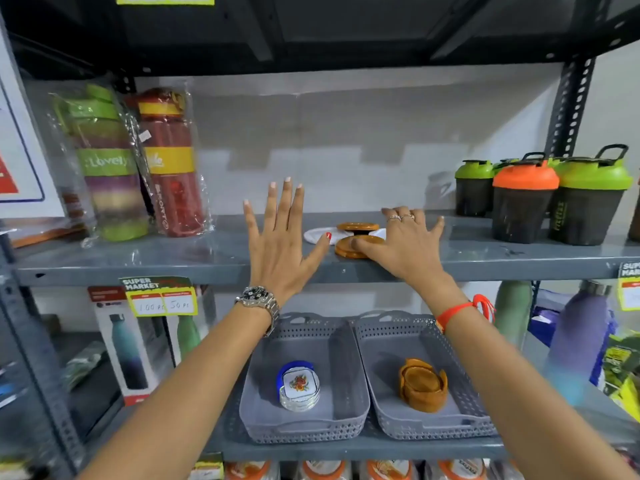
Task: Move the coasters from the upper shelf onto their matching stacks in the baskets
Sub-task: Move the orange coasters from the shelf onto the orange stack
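On the upper shelf (207, 268) lie round brown wooden coasters (357, 226) and white coasters (316, 234). My right hand (405, 244) rests flat there, its thumb on the nearest brown coaster (349, 249); it grips nothing that I can see. My left hand (282, 237) is raised beside them, fingers spread, holding nothing, its thumb tip next to a white coaster. Below, the left grey basket (304, 427) holds a stack of white floral coasters (299, 388) in a blue holder. The right grey basket (433, 427) holds a stack of brown coasters (423, 384).
Wrapped bottles (138, 161) stand at the upper shelf's left, shaker cups with green and orange lids (540, 199) at its right. Boxed bottles (126, 344) and a purple bottle (578, 337) flank the baskets. A price tag (161, 296) hangs on the shelf edge.
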Motion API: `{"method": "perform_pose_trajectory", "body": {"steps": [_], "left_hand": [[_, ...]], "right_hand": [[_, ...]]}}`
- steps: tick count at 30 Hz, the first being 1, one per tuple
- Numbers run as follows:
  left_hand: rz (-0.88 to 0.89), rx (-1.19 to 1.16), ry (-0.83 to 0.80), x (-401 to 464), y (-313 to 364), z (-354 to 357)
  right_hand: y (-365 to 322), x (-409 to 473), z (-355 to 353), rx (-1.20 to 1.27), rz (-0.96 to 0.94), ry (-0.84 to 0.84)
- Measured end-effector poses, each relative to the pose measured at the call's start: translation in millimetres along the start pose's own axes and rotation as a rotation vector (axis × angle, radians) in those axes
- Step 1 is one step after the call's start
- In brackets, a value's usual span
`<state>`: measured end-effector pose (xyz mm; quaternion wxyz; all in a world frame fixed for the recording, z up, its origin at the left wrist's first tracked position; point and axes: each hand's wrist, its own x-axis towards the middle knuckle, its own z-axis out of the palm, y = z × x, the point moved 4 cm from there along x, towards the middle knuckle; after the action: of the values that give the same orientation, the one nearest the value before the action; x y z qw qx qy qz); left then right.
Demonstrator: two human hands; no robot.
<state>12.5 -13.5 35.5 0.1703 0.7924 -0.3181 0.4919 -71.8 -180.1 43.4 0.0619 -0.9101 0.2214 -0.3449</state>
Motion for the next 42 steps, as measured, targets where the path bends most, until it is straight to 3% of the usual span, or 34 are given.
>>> {"method": "perform_pose_trajectory", "body": {"steps": [3,11,26,31,34,37,39,42], "left_hand": [[-0.045,0.028,-0.008,-15,-8,0],[-0.098,0.015,-0.090,-53,-23,23],[-0.091,-0.019,0.038,-55,-23,30],[-0.099,-0.027,0.070,-54,-22,32],[-0.043,-0.012,0.084,-58,-12,33],[0.029,-0.028,0.106,-61,5,38],[0.016,-0.047,0.117,-61,12,42],[-0.017,-0.053,0.125,-62,13,47]], "right_hand": [[-4,0,6,-0.056,0.071,-0.111],[-3,5,16,-0.026,0.175,-0.187],[0,0,11,0.049,0.288,-0.209],[-4,-17,-3,0.112,0.278,-0.010],[-3,-44,-10,0.144,0.209,0.246],[6,-84,3,0.079,0.012,0.523],[23,-105,31,0.077,-0.051,0.531],[59,-121,76,0.028,0.023,0.423]]}}
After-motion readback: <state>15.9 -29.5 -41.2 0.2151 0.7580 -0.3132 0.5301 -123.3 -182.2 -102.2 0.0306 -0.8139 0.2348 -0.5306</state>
